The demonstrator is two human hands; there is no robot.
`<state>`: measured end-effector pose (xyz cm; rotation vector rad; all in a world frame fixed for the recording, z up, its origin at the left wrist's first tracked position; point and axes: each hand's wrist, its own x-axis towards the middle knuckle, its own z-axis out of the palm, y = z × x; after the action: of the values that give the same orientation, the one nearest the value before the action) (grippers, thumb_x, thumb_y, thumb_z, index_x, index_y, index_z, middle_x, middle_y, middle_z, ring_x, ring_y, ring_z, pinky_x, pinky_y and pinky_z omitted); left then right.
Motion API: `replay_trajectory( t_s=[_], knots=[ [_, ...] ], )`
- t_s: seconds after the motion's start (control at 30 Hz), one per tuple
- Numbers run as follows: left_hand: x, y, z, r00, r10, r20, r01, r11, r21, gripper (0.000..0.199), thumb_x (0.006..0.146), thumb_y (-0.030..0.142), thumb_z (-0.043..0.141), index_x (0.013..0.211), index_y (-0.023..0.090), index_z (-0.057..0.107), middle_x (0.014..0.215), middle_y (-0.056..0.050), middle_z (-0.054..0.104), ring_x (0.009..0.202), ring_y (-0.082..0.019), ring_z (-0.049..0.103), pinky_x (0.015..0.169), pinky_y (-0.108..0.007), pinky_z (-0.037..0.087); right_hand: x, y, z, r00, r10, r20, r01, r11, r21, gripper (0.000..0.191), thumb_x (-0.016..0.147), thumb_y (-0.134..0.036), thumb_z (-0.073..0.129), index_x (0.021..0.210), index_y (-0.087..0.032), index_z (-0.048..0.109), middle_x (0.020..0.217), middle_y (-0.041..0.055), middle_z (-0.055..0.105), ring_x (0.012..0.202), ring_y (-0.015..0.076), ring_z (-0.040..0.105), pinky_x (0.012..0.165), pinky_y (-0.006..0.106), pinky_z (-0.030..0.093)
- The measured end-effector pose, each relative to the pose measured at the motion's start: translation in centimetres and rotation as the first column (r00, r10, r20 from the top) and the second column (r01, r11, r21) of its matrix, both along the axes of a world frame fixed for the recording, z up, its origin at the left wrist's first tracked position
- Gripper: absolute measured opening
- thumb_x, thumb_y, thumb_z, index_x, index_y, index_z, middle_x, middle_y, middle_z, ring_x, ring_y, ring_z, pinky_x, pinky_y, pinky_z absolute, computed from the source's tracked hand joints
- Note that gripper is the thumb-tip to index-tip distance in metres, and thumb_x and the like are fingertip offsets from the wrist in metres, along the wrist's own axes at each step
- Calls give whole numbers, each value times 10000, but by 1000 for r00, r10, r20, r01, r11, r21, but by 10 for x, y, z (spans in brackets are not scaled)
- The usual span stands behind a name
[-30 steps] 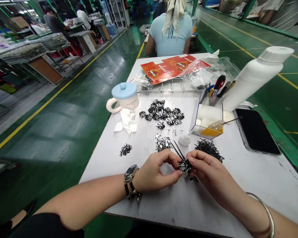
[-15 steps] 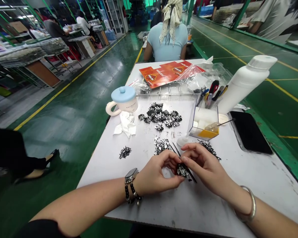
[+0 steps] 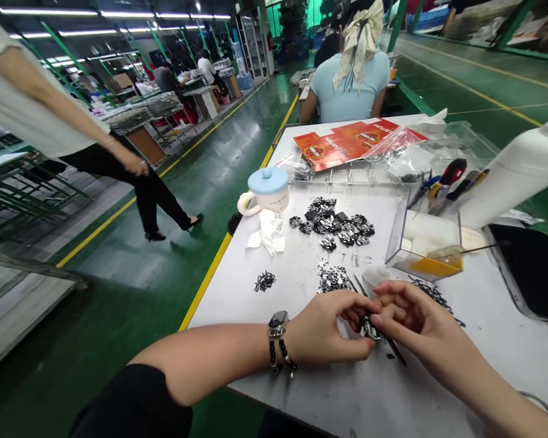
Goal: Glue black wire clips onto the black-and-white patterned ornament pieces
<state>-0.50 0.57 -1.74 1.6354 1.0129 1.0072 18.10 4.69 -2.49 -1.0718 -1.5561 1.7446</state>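
A small black-and-silver part is between my two hands, just above the table. My left hand grips it with fingers curled behind and the thumb at its lower edge. From the other side, my right hand pinches it with thumb and bent fingers. A dark pair of tweezers lies on the table beneath my hands, partly covered by them. Beyond my left hand is a pile of tiny silver pieces. Thin black pieces are spread past my right hand.
Similar black-and-silver parts lie mid-table. A lidded mug, crumpled tissue and small black pile are left. A clear tool box, white bottle and phone stand right. A person walks past.
My view has swung left, so the table sits farther right in the picture. The passer-by has walked farther ahead. My hands still hold the part, with the right fingers closer around it.
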Motion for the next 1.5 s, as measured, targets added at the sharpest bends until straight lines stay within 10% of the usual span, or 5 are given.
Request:
replay_trajectory(
  t_s=[0.27, 0.67, 0.8, 1.0, 1.5],
  knots=[
    [1, -1, 2, 999, 33, 39, -27, 987, -156, 368, 674, 189, 660, 1028, 146, 569, 851, -45, 581, 736, -138, 552, 699, -290, 512, 13, 26, -2, 807, -429, 405, 151, 814, 562, 426, 780, -510, 618, 1041, -205, 474, 722, -4, 555, 593, 137, 525, 556, 278, 427],
    [0, 0, 7, 998, 34, 46, -15, 932, -362, 321, 682, 190, 678, 936, 171, 482, 821, -3, 520, 726, -112, 485, 689, -280, 442, 1, 31, 3, 797, -432, 422, 25, 722, 692, 211, 799, -416, 590, 793, -206, 594, 703, 20, 562, 603, 155, 499, 566, 302, 400],
    [-1, 2, 6, 994, 19, 103, 24, 919, -395, 337, 676, 179, 678, 912, 183, 438, 824, 5, 521, 699, -100, 484, 647, -265, 427, 4, 23, 18, 898, -437, -51, 432, 854, 290, 184, 732, -341, 681, 759, -225, 541, 922, 53, 642, 791, 204, 606, 682, 336, 488],
    [-2, 3, 5, 991, 18, 129, 41, 898, -438, 350, 670, 183, 687, 900, 194, 423, 814, 15, 502, 684, -92, 477, 624, -255, 419, 6, 22, 34, 793, -521, -315, 403, 837, -369, 232, 689, -379, 731, 785, -210, 604, 633, -10, 562, 533, 115, 512, 494, 249, 463],
    [-1, 5, 0, 995, -44, 85, 82, 857, -509, 350, 688, 228, 694, 914, 204, 428, 790, 20, 509, 643, -85, 483, 595, -251, 413, -2, -10, 26, 860, -342, -379, 491, 756, 432, 137, 829, -277, 639, 801, -218, 518, 736, 14, 549, 752, 181, 520, 668, 339, 403]
  ],
)
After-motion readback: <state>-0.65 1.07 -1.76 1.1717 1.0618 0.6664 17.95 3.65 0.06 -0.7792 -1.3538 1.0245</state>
